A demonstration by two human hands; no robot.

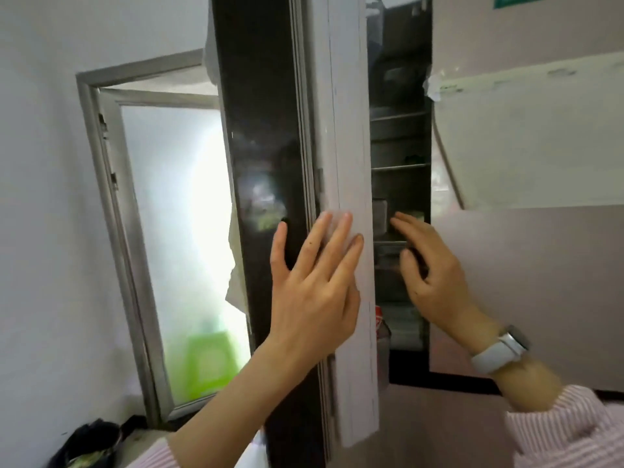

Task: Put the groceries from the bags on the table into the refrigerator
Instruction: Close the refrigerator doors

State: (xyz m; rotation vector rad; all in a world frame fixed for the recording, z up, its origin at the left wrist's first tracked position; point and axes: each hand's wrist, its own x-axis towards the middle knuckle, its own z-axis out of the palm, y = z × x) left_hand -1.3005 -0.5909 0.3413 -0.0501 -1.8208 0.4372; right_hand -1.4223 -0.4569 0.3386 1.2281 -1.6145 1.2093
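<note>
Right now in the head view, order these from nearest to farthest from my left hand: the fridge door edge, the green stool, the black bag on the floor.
1. Fridge door edge: under the left hand, whose fingers lie flat on it.
2. Green stool: lower left, behind the frosted glass door.
3. Black bag: bottom left corner, on the floor.

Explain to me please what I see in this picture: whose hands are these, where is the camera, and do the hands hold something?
The camera sits on a person's head and looks forward and down, so you see that person's own two hands. The left hand lies flat, fingers straight, against the edge of the refrigerator door, which stands partly open. The right hand, with a white watch on its wrist, reaches toward the dark gap where shelves show. Neither hand holds anything. At left is a frosted glass door.
</note>
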